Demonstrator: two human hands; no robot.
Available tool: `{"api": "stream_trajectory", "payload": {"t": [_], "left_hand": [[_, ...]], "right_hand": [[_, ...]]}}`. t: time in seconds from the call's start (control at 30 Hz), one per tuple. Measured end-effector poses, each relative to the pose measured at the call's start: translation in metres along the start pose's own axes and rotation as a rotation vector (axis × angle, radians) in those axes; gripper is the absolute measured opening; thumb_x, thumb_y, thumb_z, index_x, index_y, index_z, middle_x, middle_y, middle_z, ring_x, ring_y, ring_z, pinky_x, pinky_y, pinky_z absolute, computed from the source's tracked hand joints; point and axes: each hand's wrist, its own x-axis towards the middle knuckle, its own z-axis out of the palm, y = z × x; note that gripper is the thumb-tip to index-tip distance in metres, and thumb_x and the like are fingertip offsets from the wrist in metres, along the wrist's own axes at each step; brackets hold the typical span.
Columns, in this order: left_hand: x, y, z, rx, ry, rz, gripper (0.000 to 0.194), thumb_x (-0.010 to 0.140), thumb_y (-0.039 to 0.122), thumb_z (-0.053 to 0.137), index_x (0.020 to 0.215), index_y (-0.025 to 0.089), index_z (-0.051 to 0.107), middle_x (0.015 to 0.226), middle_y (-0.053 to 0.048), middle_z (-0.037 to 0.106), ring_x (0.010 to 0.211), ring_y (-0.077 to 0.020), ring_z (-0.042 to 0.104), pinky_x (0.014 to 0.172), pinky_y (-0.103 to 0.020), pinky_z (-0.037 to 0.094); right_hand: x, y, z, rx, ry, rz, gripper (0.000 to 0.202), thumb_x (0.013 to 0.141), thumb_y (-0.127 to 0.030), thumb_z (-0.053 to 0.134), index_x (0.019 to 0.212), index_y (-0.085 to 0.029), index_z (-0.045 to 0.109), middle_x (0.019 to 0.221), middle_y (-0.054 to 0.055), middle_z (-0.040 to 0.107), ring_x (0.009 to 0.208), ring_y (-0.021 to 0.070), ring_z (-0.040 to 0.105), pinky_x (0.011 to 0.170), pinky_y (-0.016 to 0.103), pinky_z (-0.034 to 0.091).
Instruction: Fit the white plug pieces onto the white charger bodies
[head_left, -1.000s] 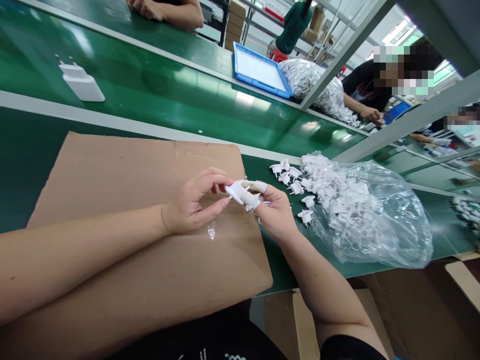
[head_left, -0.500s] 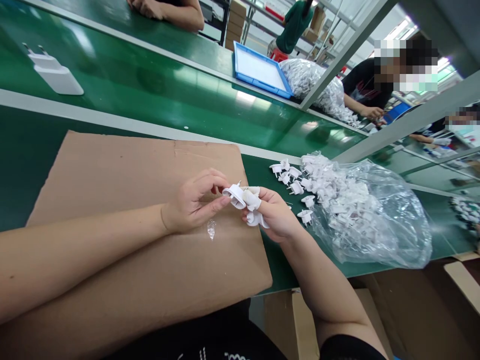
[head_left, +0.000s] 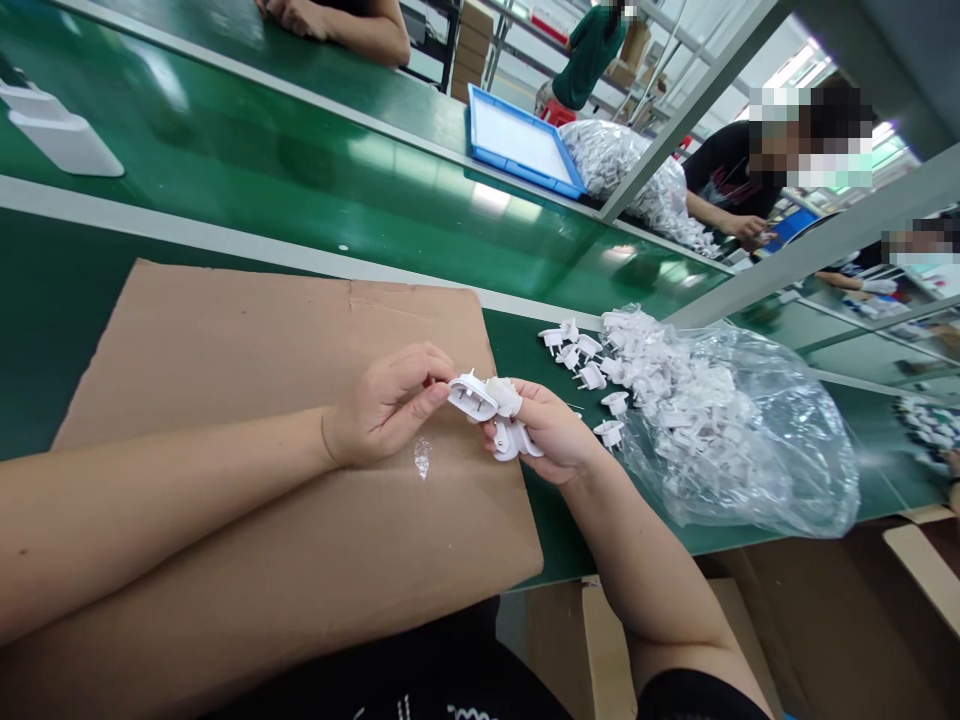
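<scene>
Over the cardboard, a white two-pin plug part [head_left: 472, 398] shows its hollow side, with pins standing up from it. My left hand [head_left: 390, 400] pinches its left edge between thumb and forefinger. Wrapped around its other end is my right hand [head_left: 551, 425], with white covers on the thumb and a fingertip. More white plug parts [head_left: 514, 440] are tucked in the lower fingers of that hand; how many is hidden.
A brown cardboard sheet [head_left: 285, 350] covers the table before me. Loose plug parts [head_left: 589, 375] and a clear bag [head_left: 750, 430] full of them lie right. A white plug [head_left: 67, 135] rests on the green conveyor [head_left: 300, 180]. Beyond are a blue tray [head_left: 525, 140] and co-workers.
The held plug part has turned, showing more of its hollow side, and my left thumb has drawn back to its edge. The white plug on the conveyor has moved left.
</scene>
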Motion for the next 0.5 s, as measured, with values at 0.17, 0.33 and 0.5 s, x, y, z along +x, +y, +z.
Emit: {"api": "stream_trajectory", "payload": {"t": [0.17,0.33,0.5], "left_hand": [[0.0013,0.0011,0.0011,0.016,0.011,0.007,0.015,0.098,0.017,0.047,0.102,0.019,0.062,0.092,-0.007,0.065,0.085,-0.0167,0.062,0.075,-0.032,0.053],[0.0017,0.0013,0.0028,0.032,0.039,0.012,0.015,0.098,0.015,0.047,0.099,0.019,0.062,0.090,-0.006,0.065,0.083,-0.0163,0.063,0.072,-0.031,0.052],[0.0019,-0.0002,0.0025,0.019,0.018,0.009,0.013,0.097,0.019,0.051,0.103,0.019,0.062,0.093,-0.007,0.066,0.085,-0.0170,0.062,0.075,-0.032,0.052]], "right_hand": [[0.0001,-0.0003,-0.0017,-0.010,-0.015,0.019,0.034,0.068,-0.039,0.087,0.079,-0.015,0.066,0.058,-0.001,0.063,0.050,0.0077,0.054,0.048,0.018,0.045],[-0.0002,-0.0003,-0.0004,-0.032,0.022,0.004,0.038,0.065,-0.043,0.089,0.077,-0.015,0.065,0.058,0.000,0.062,0.049,0.0080,0.054,0.049,0.019,0.046],[0.0022,0.0026,0.0017,-0.097,0.162,-0.105,0.040,0.061,-0.045,0.089,0.077,-0.016,0.066,0.060,-0.002,0.061,0.050,0.0075,0.052,0.048,0.018,0.041]]}}
